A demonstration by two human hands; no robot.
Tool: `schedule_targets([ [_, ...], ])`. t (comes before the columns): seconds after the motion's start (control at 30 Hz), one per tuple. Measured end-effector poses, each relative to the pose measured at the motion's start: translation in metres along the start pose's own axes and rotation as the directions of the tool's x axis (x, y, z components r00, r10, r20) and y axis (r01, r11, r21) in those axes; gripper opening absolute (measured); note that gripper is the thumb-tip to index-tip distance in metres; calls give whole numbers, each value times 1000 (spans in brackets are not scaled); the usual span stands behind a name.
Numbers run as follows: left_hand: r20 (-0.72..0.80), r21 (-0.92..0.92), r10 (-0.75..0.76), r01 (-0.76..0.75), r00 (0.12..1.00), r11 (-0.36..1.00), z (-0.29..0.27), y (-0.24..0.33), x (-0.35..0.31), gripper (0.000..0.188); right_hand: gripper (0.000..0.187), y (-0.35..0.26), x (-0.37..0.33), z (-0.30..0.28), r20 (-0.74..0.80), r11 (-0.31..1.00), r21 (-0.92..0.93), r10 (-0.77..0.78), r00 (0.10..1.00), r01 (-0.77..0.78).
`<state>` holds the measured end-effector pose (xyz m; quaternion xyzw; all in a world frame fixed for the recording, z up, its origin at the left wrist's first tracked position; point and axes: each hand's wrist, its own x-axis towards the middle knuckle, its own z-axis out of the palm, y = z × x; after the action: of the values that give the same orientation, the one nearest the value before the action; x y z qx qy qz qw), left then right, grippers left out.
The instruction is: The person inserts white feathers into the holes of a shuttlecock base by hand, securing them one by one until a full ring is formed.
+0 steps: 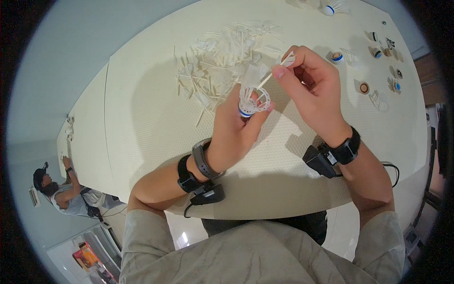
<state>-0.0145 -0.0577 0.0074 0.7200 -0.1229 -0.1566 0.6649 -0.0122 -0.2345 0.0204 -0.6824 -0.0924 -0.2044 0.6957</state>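
The left grip (231, 130) is curled closed around the base of a partly assembled shuttlecock (245, 112), its thumb and fingers on either side of the blue-banded head. The right grip (316, 90) is pinched shut at the fingertips on a slim white feather piece (266, 80), which slants down toward the shuttlecock's open ring; whether its lower end is seated there, I cannot tell.

The shuttlecock sits within the left grip, below and left of the right fingertips, its ring tilted upward. A pale vane (254, 75) rises from the ring, along with thin white stalks.

Beyond the left grip, a loose heap of white feather pieces (208, 64) spreads over the worktop (156, 137). On the right lie a blue-banded shuttlecock head (336, 57) beside a clear skirt frame (350, 57), and a round brown-topped head (363, 88).
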Motion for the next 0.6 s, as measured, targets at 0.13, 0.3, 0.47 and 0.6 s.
schedule_targets([
  [0.13,3,40,17,-18,1000,999,-1,-2,0,18,22,4,1,-3,23,998,-61,-19,1000,21],
  [0.3,13,64,29,-30,999,997,-2,-1,-1,23,23,7,2,-5,58,997,-66,-45,997,49],
  [0.47,32,31,66,-67,997,997,-1,-6,0,32,22,0,-3,-1,113,991,-129,-16,994,31],
  [0.6,37,26,83,-84,996,996,-1,-5,0,33,21,-4,-2,-2,99,979,-191,-49,994,67],
])
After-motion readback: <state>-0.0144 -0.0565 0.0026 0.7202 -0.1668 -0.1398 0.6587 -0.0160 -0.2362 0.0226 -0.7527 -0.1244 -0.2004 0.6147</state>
